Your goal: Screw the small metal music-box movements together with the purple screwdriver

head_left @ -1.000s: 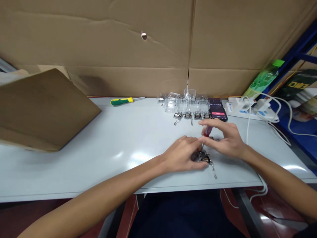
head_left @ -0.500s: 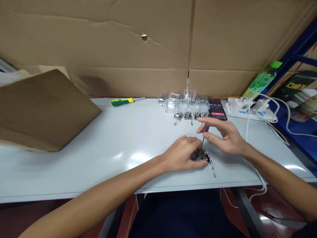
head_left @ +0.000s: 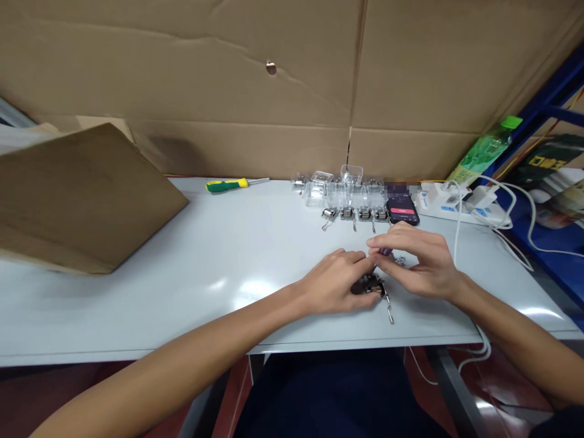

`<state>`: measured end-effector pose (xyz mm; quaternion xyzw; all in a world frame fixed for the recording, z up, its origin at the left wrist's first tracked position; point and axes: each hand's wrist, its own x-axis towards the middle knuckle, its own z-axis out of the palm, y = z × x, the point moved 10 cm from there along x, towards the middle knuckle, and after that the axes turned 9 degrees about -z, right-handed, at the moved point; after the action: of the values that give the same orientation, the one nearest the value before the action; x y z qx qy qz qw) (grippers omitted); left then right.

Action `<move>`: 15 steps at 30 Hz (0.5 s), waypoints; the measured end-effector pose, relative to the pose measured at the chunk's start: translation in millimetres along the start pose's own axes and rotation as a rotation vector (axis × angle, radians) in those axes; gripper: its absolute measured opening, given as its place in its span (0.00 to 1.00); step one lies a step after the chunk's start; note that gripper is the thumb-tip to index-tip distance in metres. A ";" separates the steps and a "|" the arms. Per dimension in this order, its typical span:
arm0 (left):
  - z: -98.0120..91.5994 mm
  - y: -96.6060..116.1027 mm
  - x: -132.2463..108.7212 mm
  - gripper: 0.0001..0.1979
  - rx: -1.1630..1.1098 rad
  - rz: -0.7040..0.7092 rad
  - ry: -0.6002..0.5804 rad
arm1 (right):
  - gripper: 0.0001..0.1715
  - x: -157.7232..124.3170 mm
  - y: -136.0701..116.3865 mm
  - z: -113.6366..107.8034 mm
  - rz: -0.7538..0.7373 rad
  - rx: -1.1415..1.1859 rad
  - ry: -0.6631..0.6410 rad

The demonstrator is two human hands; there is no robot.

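A small metal mechanism (head_left: 375, 285) with a thin crank arm sticking out toward me lies on the pale grey table (head_left: 205, 286). My left hand (head_left: 335, 287) is closed around its left side and pins it down. My right hand (head_left: 417, 258) pinches a small screwdriver (head_left: 385, 250) with a dark red-purple handle, its tip pointing down at the mechanism. Both hands touch each other above the part. Most of the screwdriver is hidden by my fingers.
A row of similar metal mechanisms (head_left: 353, 214) and several clear plastic boxes (head_left: 340, 185) sit at the back. Beside them lie a phone (head_left: 401, 210), a white power strip (head_left: 460, 201) with cables, and a green-yellow screwdriver (head_left: 228, 184). A cardboard flap (head_left: 77, 194) overhangs the left.
My right hand has dropped lower and closed in over the mechanism, so the screwdriver handle is now mostly covered. The left hand has stayed on the part.
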<state>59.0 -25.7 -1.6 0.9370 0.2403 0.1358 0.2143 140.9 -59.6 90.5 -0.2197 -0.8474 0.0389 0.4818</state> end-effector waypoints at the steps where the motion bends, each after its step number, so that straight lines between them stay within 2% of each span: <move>1: 0.6 -0.4 -0.1 0.19 0.007 -0.003 -0.001 | 0.31 -0.1 0.3 -0.1 0.004 -0.013 -0.002; 6: 0.4 -1.3 -0.1 0.19 0.025 -0.016 -0.001 | 0.25 -1.8 11.9 4.1 0.121 0.083 -0.051; 9: 1.1 -1.3 0.3 0.16 0.015 -0.018 -0.020 | 0.21 -1.2 12.4 -2.9 0.106 -0.008 -0.004; 15: -0.1 -1.6 1.7 0.15 0.014 -0.021 -0.027 | 0.22 -1.4 6.7 -0.5 0.037 -0.145 -0.014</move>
<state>59.8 -23.5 -1.9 0.9377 0.2479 0.1192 0.2124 144.2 -54.2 87.8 -0.2693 -0.8472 -0.0120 0.4578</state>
